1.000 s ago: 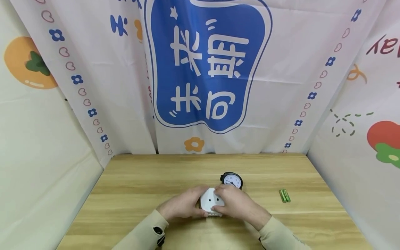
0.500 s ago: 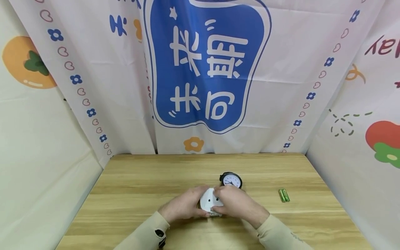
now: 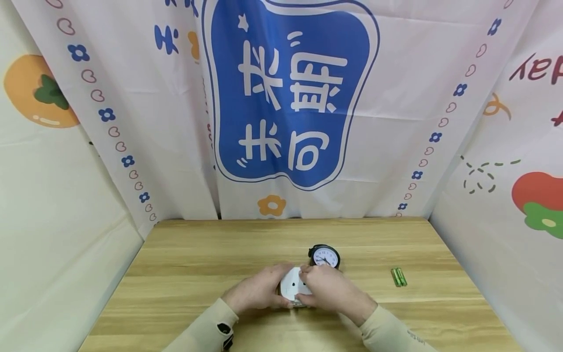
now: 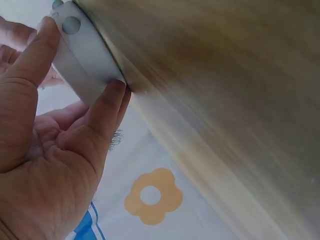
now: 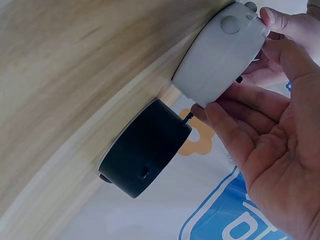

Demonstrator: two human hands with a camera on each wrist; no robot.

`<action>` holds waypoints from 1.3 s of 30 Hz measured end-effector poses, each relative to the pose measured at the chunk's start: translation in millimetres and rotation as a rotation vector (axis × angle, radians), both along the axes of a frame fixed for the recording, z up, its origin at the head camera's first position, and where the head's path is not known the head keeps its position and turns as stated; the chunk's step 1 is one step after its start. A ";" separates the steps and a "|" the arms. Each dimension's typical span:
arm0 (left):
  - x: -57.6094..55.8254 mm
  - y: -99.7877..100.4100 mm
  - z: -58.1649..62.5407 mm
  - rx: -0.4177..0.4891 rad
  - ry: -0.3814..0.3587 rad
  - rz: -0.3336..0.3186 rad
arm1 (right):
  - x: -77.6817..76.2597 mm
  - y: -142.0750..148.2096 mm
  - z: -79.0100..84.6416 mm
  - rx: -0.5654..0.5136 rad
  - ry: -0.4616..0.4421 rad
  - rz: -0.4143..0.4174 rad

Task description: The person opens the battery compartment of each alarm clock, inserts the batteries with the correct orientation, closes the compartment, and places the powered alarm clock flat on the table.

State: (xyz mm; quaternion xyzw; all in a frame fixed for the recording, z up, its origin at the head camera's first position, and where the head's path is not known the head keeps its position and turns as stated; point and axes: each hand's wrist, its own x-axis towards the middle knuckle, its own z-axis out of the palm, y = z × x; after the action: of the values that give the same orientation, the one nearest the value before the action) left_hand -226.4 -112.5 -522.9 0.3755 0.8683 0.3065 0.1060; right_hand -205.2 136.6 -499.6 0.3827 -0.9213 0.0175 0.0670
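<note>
A white alarm clock (image 3: 290,284) lies on the table with its back up, where two small black knobs show. My left hand (image 3: 260,287) grips its left side, thumb at the near edge and fingers at the far edge. From the right, my right hand (image 3: 332,289) holds the same clock, its thumb on the back near the front edge. In the right wrist view the fingertips (image 5: 215,114) of that hand touch the white casing. Just behind the right hand is a black alarm clock (image 3: 325,256), dial up, partly hidden by the hand.
Two green batteries (image 3: 399,277) lie side by side at the right of the wooden table (image 3: 198,249). A printed white curtain (image 3: 391,73) hangs along the table's back edge, with more printed cloth at both sides.
The head view has shifted slightly. Both hands keep their hold on the white alarm clock, with hardly any movement; the black clock and batteries stay in place.
</note>
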 end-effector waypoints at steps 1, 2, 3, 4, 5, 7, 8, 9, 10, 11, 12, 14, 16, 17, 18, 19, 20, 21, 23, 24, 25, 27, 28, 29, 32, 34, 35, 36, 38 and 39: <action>-1.2 -0.8 0.6 0.005 -0.016 0.002 | 0.0 -0.1 -0.3 -0.008 -0.009 -0.005; -2.4 -1.7 1.1 0.006 -0.038 0.011 | 0.1 -0.2 -0.4 -0.018 -0.021 -0.010; 0.3 -0.8 9.1 -0.004 -0.085 0.037 | 0.2 -0.5 -0.6 -0.026 -0.030 -0.014; 0.7 -1.9 11.7 -0.006 -0.105 0.053 | 0.3 -0.8 -0.6 -0.033 -0.040 -0.020; 0.8 -3.1 13.5 -0.011 -0.121 0.069 | 0.3 -1.2 -0.9 -0.033 -0.046 -0.025; 2.4 -4.8 17.4 -0.021 -0.143 0.100 | 0.8 -1.3 -1.6 -0.036 -0.061 -0.037; 3.4 -5.4 18.6 -0.027 -0.140 0.110 | 1.1 -1.3 -1.7 -0.037 -0.067 -0.042; 4.6 -5.6 19.4 -0.032 -0.130 0.117 | 1.2 -1.0 -1.7 -0.038 -0.072 -0.047; 5.4 -5.5 19.5 -0.033 -0.120 0.120 | 1.5 -0.8 -2.0 -0.039 -0.077 -0.052; 5.7 -5.0 18.6 -0.034 -0.105 0.121 | 1.8 -0.5 -2.1 -0.041 -0.081 -0.055; 6.4 -4.3 18.2 -0.034 -0.091 0.121 | 2.2 -0.1 -1.9 -0.045 -0.086 -0.057; 7.5 -2.9 17.0 -0.037 -0.063 0.123 | 2.5 0.4 -0.8 -0.039 -0.089 -0.061; 8.4 -2.0 15.9 -0.035 -0.050 0.132 | 2.9 0.7 0.0 -0.033 -0.103 -0.065; 8.5 -1.9 15.5 -0.035 -0.041 0.134 | 3.0 1.0 0.7 -0.029 -0.108 -0.067; 8.5 -1.8 14.9 -0.037 -0.036 0.135 | 3.2 1.3 1.3 -0.024 -0.114 -0.071; 8.6 -1.9 14.3 -0.038 -0.030 0.136 | 3.2 1.6 1.8 -0.018 -0.116 -0.074; 8.8 -1.9 14.1 -0.037 -0.027 0.137 | 3.4 1.9 2.1 -0.018 -0.117 -0.075; 8.9 -1.9 13.5 -0.038 -0.023 0.137 | 3.6 2.0 2.1 -0.022 -0.116 -0.074; 9.1 -1.9 12.8 -0.038 -0.016 0.133 | 3.4 2.1 1.8 -0.028 -0.098 -0.056; 9.4 -2.0 12.4 -0.040 -0.017 0.134 | 3.2 1.9 1.6 -0.034 -0.088 -0.044; 9.7 -2.0 12.6 -0.039 -0.017 0.133 | 3.1 1.6 0.8 -0.042 -0.079 -0.029; 10.1 -2.2 13.1 -0.039 -0.024 0.128 | 2.8 1.0 -0.6 -0.052 -0.061 -0.001; 10.1 -2.5 13.6 -0.040 -0.029 0.126 | 2.5 0.7 -1.2 -0.051 -0.050 0.011; 10.1 -2.9 14.0 -0.042 -0.033 0.125 | 2.1 0.4 -1.7 -0.051 -0.043 0.019; 9.8 -3.7 15.3 -0.045 -0.053 0.122 | 1.6 -0.4 -2.7 -0.039 -0.026 0.033; 9.7 -4.3 15.5 -0.047 -0.058 0.123 | 2.1 -0.9 -2.9 -0.016 -0.003 0.035; 9.9 -4.3 15.4 -0.048 -0.058 0.123 | 2.7 -1.3 -3.0 -0.001 0.008 0.034; 10.1 -4.3 15.2 -0.047 -0.058 0.123 | 3.5 -1.6 -3.5 0.017 0.025 0.034; 10.3 -4.5 14.6 -0.048 -0.049 0.124 | 5.5 -2.2 -3.9 0.054 0.066 0.036; 10.5 -4.5 14.5 -0.049 -0.043 0.124 | 6.5 -2.6 -4.0 0.067 0.088 0.040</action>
State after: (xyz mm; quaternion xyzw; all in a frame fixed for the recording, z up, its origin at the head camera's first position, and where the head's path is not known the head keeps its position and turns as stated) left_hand -215.9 -116.9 -508.4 0.3118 0.8946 0.2990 0.1145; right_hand -198.6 134.0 -503.6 0.4035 -0.9097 -0.0287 0.0942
